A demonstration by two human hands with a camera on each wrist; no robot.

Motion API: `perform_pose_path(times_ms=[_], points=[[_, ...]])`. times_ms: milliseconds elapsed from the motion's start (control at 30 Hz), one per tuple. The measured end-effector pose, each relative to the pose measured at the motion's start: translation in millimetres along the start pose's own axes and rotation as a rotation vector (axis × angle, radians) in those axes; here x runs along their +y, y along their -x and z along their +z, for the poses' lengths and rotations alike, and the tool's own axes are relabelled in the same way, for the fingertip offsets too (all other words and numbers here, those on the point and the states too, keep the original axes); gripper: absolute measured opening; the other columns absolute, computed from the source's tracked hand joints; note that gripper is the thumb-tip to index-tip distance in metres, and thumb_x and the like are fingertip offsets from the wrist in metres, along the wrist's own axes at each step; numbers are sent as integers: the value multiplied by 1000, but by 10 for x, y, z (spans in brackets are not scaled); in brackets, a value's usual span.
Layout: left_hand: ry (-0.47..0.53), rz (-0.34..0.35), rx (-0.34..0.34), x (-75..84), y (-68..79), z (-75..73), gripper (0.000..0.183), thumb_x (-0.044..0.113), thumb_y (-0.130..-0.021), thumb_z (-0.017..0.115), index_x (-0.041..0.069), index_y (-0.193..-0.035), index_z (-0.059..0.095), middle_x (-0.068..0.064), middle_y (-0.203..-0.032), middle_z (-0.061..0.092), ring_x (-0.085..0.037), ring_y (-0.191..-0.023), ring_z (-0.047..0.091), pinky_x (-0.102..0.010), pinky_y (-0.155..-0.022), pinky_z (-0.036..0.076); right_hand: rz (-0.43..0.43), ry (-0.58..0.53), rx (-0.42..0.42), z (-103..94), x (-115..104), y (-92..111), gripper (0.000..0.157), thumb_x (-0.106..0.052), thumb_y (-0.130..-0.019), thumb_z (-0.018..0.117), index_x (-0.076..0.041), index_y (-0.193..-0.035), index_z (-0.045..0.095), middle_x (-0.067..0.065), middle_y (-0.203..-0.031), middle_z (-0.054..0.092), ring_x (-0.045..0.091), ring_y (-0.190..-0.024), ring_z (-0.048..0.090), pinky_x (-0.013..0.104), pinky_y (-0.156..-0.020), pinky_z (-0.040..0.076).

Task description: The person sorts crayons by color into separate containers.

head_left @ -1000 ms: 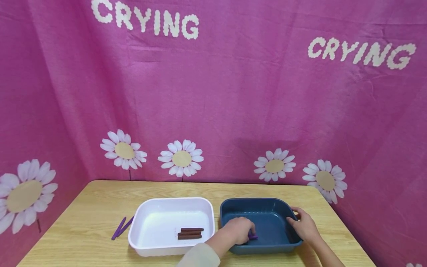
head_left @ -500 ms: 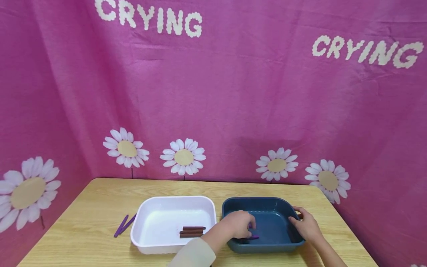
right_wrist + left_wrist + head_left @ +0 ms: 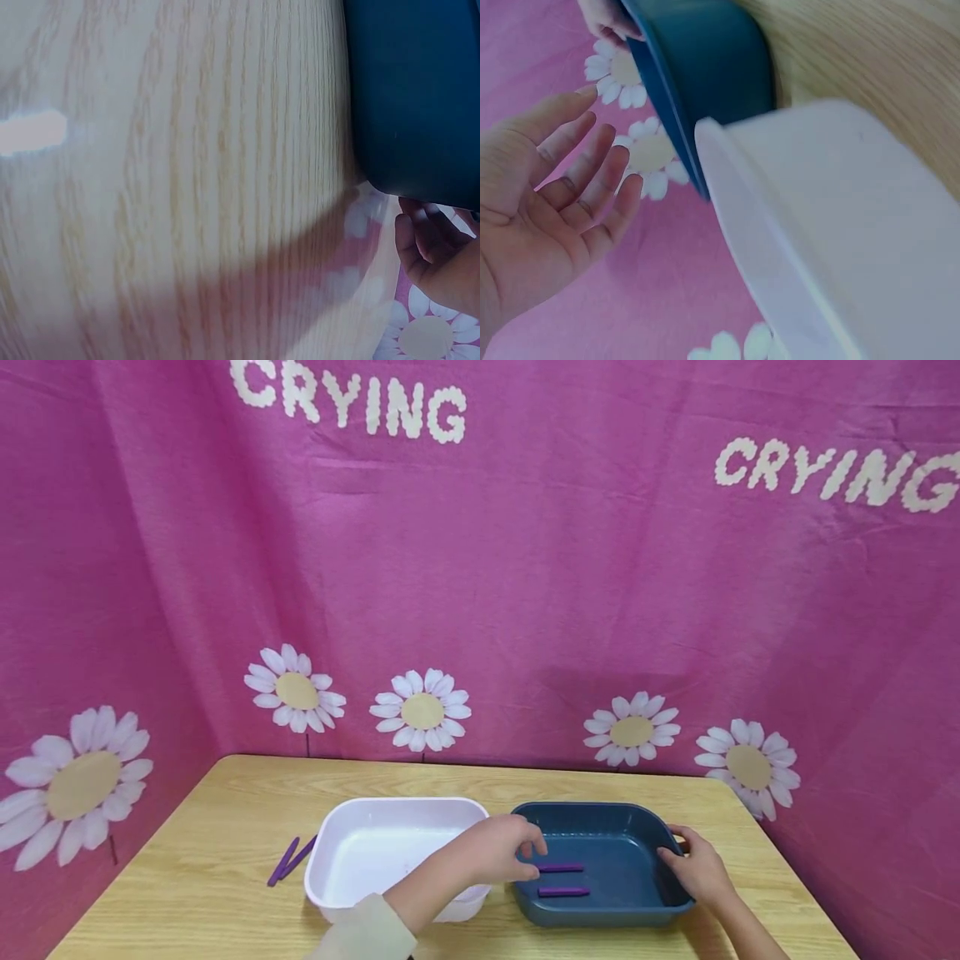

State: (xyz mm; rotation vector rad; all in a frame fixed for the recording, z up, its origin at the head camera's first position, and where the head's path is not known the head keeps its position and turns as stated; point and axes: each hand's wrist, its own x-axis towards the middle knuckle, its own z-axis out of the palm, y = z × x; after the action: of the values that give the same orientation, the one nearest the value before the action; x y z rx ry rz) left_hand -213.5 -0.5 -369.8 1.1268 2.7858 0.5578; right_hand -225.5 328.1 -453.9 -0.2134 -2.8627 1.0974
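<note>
My left hand point(image 3: 495, 850) hovers over the gap between the white basin point(image 3: 322, 893) and the dark blue basin point(image 3: 600, 917). In the left wrist view its loosely bent fingers point(image 3: 592, 176) hold nothing. Two purple sticks that look like crayons, a far one point(image 3: 561, 867) and a near one point(image 3: 564, 892), lie roughly parallel on the blue basin's floor, near its left side. My right hand point(image 3: 701, 867) grips that basin's right wall, thumb at the rim and fingers on the outside. In the right wrist view my right hand point(image 3: 442, 262) is partly cut off.
Two more purple sticks point(image 3: 283, 862) lie on the wooden table point(image 3: 187, 860), left of the white basin. My left forearm point(image 3: 431, 889) crosses the front of the white basin and hides part of its floor. A pink curtain point(image 3: 525, 568) with daisies stands behind the table.
My left hand has let go of a purple stick inside the blue basin, then risen and moved left. Its forearm now covers the brown sticks in the white basin. My right hand keeps its grip.
</note>
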Motion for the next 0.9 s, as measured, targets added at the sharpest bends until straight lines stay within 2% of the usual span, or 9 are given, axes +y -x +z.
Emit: perform_pose_path(times_ms=[167,367,500,700,900], points=[[75,18,49,-163,225,-114,20,20,-79,72,16,-98,69,6,-82,64,-4,-74,56,-17,-70,46,-1,2,0,-1,16,3,47,-14,-89,57,9,-128,44,28,-103,59,33,-91,57,47,-77,53],[77,44,118,-378,517,-280,19,14,-78,72,11,-96,69,-1,-83,65,-11,-79,59,-21,-71,48,-1,8,1,-5,23,3,48,-14,-88,58,9,-128,44,28,-103,59,34,-91,57,48,-78,52],[88,23,154,-536,734,-399,18,13,-78,72,8,-95,68,-1,-81,64,-14,-78,59,-23,-68,48,-5,11,4,-5,23,-3,48,-14,-88,58,9,-128,44,28,-102,59,34,-91,57,48,-78,52],[88,-30,241,-852,1067,-535,17,15,-79,71,10,-94,67,4,-80,61,-9,-74,55,-22,-65,46,-36,13,25,8,45,-4,46,-11,-87,58,9,-127,46,23,-97,61,30,-87,58,41,-71,53],[107,-139,280,-1157,1367,-638,15,16,-81,71,11,-95,67,6,-83,61,-6,-75,52,-22,-65,45,-39,18,19,-6,20,2,46,-12,-87,58,9,-127,46,24,-97,61,30,-88,58,42,-72,52]])
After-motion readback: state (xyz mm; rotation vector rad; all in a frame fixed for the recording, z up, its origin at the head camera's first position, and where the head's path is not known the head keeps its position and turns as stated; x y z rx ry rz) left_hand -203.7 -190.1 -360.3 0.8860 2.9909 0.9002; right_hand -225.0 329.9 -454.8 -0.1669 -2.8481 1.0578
